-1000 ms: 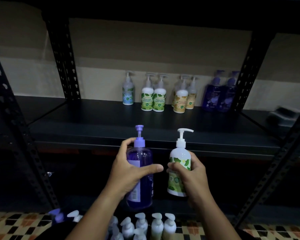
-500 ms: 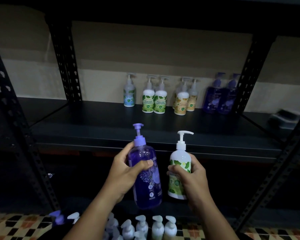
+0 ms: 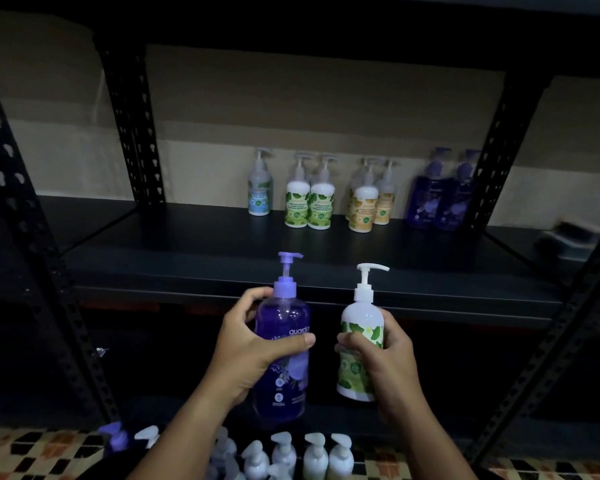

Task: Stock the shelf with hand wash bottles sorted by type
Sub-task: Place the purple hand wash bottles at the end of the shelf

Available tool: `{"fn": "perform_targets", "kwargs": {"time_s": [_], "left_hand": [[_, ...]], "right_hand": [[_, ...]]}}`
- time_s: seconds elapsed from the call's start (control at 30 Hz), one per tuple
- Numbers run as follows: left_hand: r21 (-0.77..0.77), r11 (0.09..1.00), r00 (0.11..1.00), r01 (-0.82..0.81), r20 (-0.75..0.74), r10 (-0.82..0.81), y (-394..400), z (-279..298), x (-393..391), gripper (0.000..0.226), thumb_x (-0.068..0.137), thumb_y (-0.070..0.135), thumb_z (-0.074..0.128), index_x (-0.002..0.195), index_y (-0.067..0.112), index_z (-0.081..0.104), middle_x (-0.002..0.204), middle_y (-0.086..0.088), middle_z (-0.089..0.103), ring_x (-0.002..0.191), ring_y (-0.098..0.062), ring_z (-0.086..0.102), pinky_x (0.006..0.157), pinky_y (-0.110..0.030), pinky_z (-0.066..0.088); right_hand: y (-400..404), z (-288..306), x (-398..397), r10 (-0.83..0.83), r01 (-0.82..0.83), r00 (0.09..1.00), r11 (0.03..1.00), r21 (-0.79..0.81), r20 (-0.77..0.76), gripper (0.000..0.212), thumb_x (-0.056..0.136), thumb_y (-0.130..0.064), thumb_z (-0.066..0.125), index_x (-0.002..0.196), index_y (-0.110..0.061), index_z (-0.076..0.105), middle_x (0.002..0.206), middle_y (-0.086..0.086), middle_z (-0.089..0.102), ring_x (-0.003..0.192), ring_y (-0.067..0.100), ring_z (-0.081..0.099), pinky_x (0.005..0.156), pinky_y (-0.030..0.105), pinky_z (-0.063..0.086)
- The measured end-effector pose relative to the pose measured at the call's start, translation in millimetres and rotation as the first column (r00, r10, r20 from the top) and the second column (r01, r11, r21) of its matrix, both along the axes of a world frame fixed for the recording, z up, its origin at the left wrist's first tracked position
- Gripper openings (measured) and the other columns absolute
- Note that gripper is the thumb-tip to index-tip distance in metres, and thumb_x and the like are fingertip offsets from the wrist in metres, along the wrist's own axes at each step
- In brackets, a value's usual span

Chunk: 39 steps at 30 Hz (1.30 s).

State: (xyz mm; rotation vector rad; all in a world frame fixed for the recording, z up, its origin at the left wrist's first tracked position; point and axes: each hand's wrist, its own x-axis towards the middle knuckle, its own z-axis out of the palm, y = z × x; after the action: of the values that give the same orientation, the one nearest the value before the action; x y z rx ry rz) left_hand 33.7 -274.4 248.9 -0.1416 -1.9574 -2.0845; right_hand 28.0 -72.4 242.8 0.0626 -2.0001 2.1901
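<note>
Two bottles (image 3: 281, 344) in both hands (image 3: 246, 351).

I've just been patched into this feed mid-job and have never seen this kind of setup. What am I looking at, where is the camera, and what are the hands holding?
There is no machine here: these are a person's two bare hands, filmed by one wide-angle camera worn on the head, looking forward and down. The left hand grips a purple bottle with a purple pump. The right hand grips a white bottle with a green leaf label. Both are held upright in front of a dark metal shelf. At the back of that shelf stand sorted groups: one blue-label bottle, two green-label bottles, orange-label bottles and two purple bottles on the shelf. More pump bottles wait at the bottom of the picture.
</note>
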Motion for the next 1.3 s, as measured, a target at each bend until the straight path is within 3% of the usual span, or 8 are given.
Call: {"fn": "perform_targets", "kwargs": {"time_s": [0.1,0.27,0.4,0.5,0.63,0.77,1.07,1.3], "left_hand": [[0.067,0.997,0.999,0.049,-0.015,-0.048,-0.4,5.0,1.3,0.07,0.051,0.033,0.094,0.116,0.024,0.072,0.103,-0.009,0.079,0.093,-0.023,0.077,0.078,-0.031,0.06],[0.128,0.989,0.997,0.081,-0.006,-0.08,-1.4,5.2,1.4,0.069,0.058,0.034,0.083,0.124,0.021,0.065,0.101,-0.009,0.076,0.088,-0.025,0.071,0.079,-0.038,0.057],[0.085,0.994,0.998,0.07,-0.007,-0.07,1.1,6.8,3.2,0.074,0.052,0.036,0.091,0.119,0.021,0.063,0.096,-0.005,0.076,0.084,-0.019,0.072,0.074,-0.028,0.057],[0.064,0.996,0.998,0.064,0.016,-0.065,1.2,6.0,1.2,0.087,0.044,0.034,0.098,0.122,0.026,0.06,0.1,-0.004,0.077,0.088,-0.021,0.074,0.077,-0.032,0.059],[0.071,0.997,1.0,0.012,0.027,-0.014,0.8,3.5,-0.6,0.087,0.04,0.032,0.099,0.119,0.023,0.062,0.1,-0.006,0.077,0.087,-0.024,0.076,0.075,-0.032,0.06],[0.033,0.999,1.0,-0.001,-0.026,0.002,-3.2,5.4,-0.8,0.075,0.045,0.034,0.097,0.113,0.02,0.071,0.098,-0.007,0.079,0.088,-0.022,0.077,0.076,-0.031,0.059],[-0.039,0.998,0.996,0.044,-0.082,-0.047,-4.6,23.6,-11.5,0.073,0.055,0.041,0.092,0.123,0.029,0.068,0.108,-0.002,0.079,0.101,-0.02,0.076,0.091,-0.038,0.058],[0.002,0.999,0.981,-0.041,-0.192,0.041,-13.8,56.6,-37.5,0.068,0.055,0.042,0.091,0.117,0.026,0.07,0.102,-0.002,0.079,0.093,-0.018,0.076,0.081,-0.028,0.059]], "right_hand": [[0.2,0.2,0.5,0.007,-0.007,1.0,1.0,-0.016,0.004,0.043,0.062,-0.019,0.078,0.103,-0.024,0.07,0.09,0.016,0.073,0.089,0.044,0.071,0.072,0.045,0.06],[1.0,1.1,2.7,0.044,-0.044,0.999,0.998,-0.033,-0.001,0.046,0.067,-0.01,0.082,0.108,-0.028,0.073,0.093,0.013,0.075,0.079,0.029,0.073,0.064,0.036,0.059],[-2.9,0.5,2.1,0.049,-0.05,0.999,0.998,-0.037,-0.008,0.05,0.068,-0.015,0.077,0.115,-0.031,0.071,0.098,0.013,0.077,0.091,0.036,0.074,0.079,0.048,0.062],[-4.2,0.5,2.6,0.053,-0.053,0.999,0.998,-0.035,-0.01,0.047,0.069,-0.019,0.07,0.115,-0.028,0.07,0.097,0.016,0.075,0.092,0.043,0.071,0.08,0.052,0.06],[-3.8,4.1,6.3,0.055,-0.054,0.998,0.998,0.034,-0.018,0.061,0.063,-0.016,0.082,0.121,-0.027,0.065,0.091,0.005,0.074,0.078,0.026,0.072,0.067,0.034,0.059],[-4.8,2.1,7.4,0.038,-0.035,0.999,0.991,0.132,-0.026,0.081,0.062,0.005,0.091,0.122,-0.035,0.054,0.107,0.0,0.068,0.079,0.015,0.072,0.066,0.026,0.058],[-15.8,3.9,6.1,-0.06,0.081,0.982,0.99,0.115,-0.18,0.062,0.064,0.006,0.091,0.112,-0.022,0.065,0.103,0.0,0.073,0.084,0.01,0.072,0.069,0.023,0.057],[-36.7,27.5,-19.0,-0.068,0.114,0.952,0.984,0.137,-0.298,0.061,0.068,-0.006,0.092,0.115,-0.03,0.063,0.1,-0.006,0.074,0.085,0.014,0.072,0.075,0.03,0.06]]}}
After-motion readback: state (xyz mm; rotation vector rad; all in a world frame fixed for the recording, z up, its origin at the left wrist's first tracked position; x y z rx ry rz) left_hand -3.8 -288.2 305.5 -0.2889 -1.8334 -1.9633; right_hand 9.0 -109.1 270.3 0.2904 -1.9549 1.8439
